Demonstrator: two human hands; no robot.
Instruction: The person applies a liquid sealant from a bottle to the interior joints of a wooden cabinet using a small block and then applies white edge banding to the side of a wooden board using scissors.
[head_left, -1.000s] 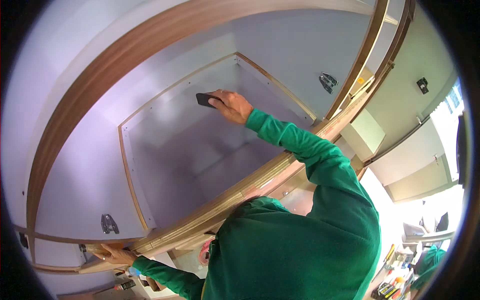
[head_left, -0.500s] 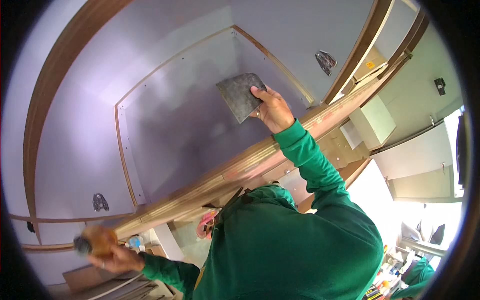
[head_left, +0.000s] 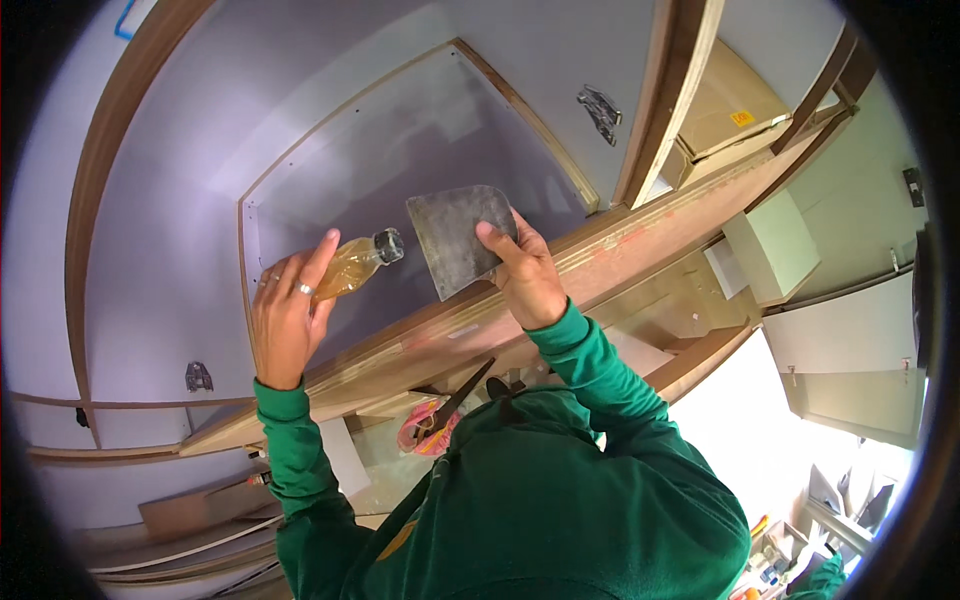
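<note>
My left hand (head_left: pixel 283 320) grips a clear plastic bottle (head_left: pixel 348 270) of amber liquid. The bottle lies tilted, its dark, narrow neck end pointing right toward a thin grey sheet (head_left: pixel 448 240) with rounded upper corners. My right hand (head_left: pixel 530 278) pinches that sheet by its right side, thumb on the face. A small gap separates bottle and sheet. Both are held over the recess of a pale lilac cabinet panel (head_left: pixel 340 160) framed with wood strips; how far they are from it I cannot tell.
A long wooden edge (head_left: pixel 470 330) runs diagonally below my hands. Metal hinges (head_left: pixel 600 112) sit on the panels. A cardboard box (head_left: pixel 730 105) stands in the compartment at upper right. Near my body, a dark blade-like tool (head_left: pixel 462 395) lies by a pink item (head_left: pixel 422 428).
My left hand has swung up from the lower left with the bottle, bringing it beside the grey sheet. My right hand and the sheet have shifted slightly left and down in the picture.
</note>
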